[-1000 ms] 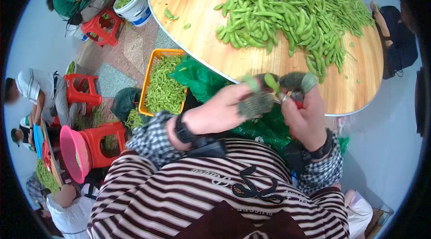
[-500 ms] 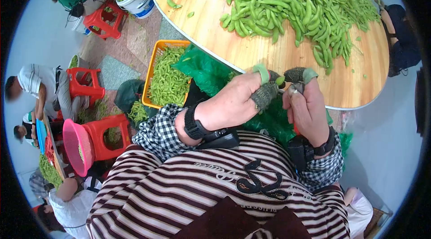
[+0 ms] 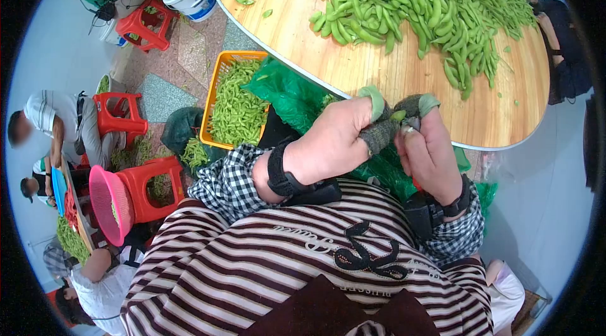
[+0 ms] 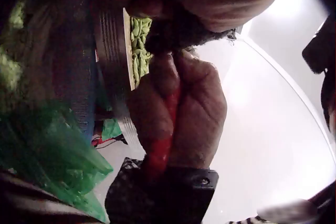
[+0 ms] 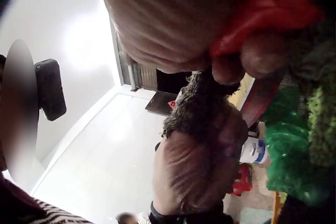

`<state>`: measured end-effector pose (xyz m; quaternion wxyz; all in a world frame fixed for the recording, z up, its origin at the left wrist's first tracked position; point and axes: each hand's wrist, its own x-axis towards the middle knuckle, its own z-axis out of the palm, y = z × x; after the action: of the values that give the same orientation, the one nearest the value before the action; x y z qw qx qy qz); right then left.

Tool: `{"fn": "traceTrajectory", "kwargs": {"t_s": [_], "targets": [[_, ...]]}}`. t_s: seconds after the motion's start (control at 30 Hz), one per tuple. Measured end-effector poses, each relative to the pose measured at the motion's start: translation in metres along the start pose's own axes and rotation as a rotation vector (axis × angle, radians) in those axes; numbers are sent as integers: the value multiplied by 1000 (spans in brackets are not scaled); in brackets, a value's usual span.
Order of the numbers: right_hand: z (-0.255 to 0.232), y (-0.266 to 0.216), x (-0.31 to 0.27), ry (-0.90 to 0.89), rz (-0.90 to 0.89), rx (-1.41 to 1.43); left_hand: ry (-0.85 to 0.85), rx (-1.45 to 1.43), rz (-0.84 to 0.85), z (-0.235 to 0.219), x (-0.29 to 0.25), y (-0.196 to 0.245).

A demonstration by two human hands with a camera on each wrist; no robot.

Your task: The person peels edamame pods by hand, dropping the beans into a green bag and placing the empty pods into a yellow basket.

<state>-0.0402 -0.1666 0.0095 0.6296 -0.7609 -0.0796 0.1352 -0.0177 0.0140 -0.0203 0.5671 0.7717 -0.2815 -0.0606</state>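
In the head view both hands meet just in front of the round table's near edge. My left hand (image 3: 331,143), with dark knitted covers on thumb and finger, pinches a green soybean pod (image 3: 398,115); only a small part of it shows. My right hand (image 3: 432,156) is up against the pod from the other side, its index finger covered in the same knit. Curled in the right palm is a red-handled tool (image 4: 174,111), seen in the left wrist view; its kind cannot be told. A large heap of soybean pods (image 3: 423,11) covers the far part of the table.
The wooden table (image 3: 284,33) has a pale rim. Left of it stand a yellow crate (image 3: 221,74) of pods, a green plastic bag (image 3: 287,99), red stools (image 3: 154,178), a pink basin (image 3: 110,206) and a white bucket (image 3: 201,6). Other people sit around.
A second ago the pod stuck up between the hands. Both hands have drawn closer together, and the fingers now cover most of the pod.
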Motion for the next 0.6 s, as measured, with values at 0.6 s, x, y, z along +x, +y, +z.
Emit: {"fn": "traceTrajectory", "kwargs": {"t_s": [0.6], "targets": [[-4,11,-7,-166,-329,-581,-406,-1399,-662,-18,-11,-2]]}}
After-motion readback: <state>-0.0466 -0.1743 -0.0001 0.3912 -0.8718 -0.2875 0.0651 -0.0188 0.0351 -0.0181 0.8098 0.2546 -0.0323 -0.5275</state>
